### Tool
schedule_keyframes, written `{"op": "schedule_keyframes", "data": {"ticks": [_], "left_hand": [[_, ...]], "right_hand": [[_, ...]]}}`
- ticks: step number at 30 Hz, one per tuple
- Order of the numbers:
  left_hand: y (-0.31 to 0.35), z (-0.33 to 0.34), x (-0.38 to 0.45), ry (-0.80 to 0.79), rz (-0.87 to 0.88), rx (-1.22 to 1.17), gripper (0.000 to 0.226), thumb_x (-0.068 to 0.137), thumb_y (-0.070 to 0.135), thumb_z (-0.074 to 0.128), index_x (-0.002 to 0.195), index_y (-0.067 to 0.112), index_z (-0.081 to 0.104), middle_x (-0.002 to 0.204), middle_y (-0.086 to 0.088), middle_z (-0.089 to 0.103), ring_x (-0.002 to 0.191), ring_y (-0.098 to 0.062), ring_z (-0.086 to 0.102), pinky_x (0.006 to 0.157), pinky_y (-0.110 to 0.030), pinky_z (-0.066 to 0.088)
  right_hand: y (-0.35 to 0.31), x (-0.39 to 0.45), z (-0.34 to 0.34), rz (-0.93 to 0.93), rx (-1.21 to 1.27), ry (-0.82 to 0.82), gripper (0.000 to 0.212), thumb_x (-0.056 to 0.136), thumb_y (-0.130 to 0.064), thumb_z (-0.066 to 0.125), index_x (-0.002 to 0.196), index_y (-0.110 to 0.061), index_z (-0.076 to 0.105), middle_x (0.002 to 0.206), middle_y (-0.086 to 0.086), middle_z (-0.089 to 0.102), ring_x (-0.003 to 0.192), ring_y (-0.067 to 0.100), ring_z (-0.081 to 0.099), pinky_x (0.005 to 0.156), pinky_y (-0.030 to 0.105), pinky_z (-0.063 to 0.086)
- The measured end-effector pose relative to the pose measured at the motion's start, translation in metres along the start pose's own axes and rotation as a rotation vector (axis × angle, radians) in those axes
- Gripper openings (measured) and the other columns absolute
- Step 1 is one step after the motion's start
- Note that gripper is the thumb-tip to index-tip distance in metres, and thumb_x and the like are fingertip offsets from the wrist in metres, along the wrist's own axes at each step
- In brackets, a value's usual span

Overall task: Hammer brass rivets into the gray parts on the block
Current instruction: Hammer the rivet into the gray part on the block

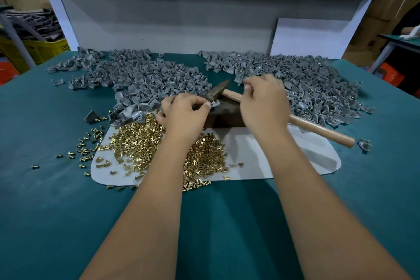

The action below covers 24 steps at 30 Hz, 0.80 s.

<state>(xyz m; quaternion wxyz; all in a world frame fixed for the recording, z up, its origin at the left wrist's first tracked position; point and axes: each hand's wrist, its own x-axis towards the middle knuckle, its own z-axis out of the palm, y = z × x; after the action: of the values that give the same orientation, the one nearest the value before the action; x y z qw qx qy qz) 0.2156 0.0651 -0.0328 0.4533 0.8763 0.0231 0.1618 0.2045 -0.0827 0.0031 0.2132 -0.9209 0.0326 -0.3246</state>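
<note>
Two bare arms reach out over the near edge of a green table [45, 200]. No words or labels can be read anywhere.

A pale mat [272, 157] lies in the middle of the table. On its left half sits a heap of small, shiny gold rivets [136, 141], and some have spilled off the mat toward the left edge.

Just past the rivets is a dark block [223, 116], at the far edge of the mat. The left hand [185, 111] has curled fingers and pinches a gray part [214, 103] on top of the block. The part is pale gray with a rounded rim, and it peeks out right at the fingertips.

The right hand [264, 103] is closed around the wooden handle of a hammer [318, 128]. The handle sticks out to the right, past the hand. The dark metal head rests on the gray part, touching it, just beside the left fingertips.

Behind the hands lie two big piles of gray parts, a left pile [141, 75] and a right pile [306, 84], spread toward the far edge. A white board [311, 36] leans up at the far right corner.
</note>
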Motion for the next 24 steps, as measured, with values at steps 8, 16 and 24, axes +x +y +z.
{"op": "schedule_keyframes", "data": {"ticks": [8,16,24], "left_hand": [[-0.003,0.0,0.002,0.04,0.03,0.051,0.006,0.089,0.041,0.066,0.083,0.038,0.065,0.104,0.02,0.052,0.128,-0.015,0.027,0.1,-0.04,0.018],[-0.003,0.003,-0.002,0.148,0.096,0.154,0.004,0.085,0.039,0.066,0.086,0.037,0.069,0.112,0.015,0.064,0.126,-0.018,0.031,0.099,-0.042,0.017],[-0.002,0.007,0.0,0.198,0.042,0.152,0.011,0.081,0.045,0.072,0.073,0.042,0.065,0.109,0.02,0.065,0.126,-0.017,0.032,0.096,-0.041,0.013]], "right_hand": [[0.024,0.018,-0.034,0.167,-0.191,-0.647,0.026,0.093,-0.035,0.055,0.085,-0.01,0.059,0.075,0.008,0.063,0.069,0.026,0.061,0.066,0.036,0.052],[0.013,-0.008,-0.053,0.127,-0.198,-0.304,0.019,0.093,-0.032,0.057,0.09,-0.014,0.05,0.069,-0.001,0.05,0.06,0.022,0.046,0.053,0.031,0.031],[0.007,-0.047,-0.054,-0.13,-0.292,0.07,0.052,0.093,-0.023,0.059,0.135,-0.048,0.043,0.082,0.001,0.059,0.065,0.026,0.047,0.055,0.029,0.029]]}}
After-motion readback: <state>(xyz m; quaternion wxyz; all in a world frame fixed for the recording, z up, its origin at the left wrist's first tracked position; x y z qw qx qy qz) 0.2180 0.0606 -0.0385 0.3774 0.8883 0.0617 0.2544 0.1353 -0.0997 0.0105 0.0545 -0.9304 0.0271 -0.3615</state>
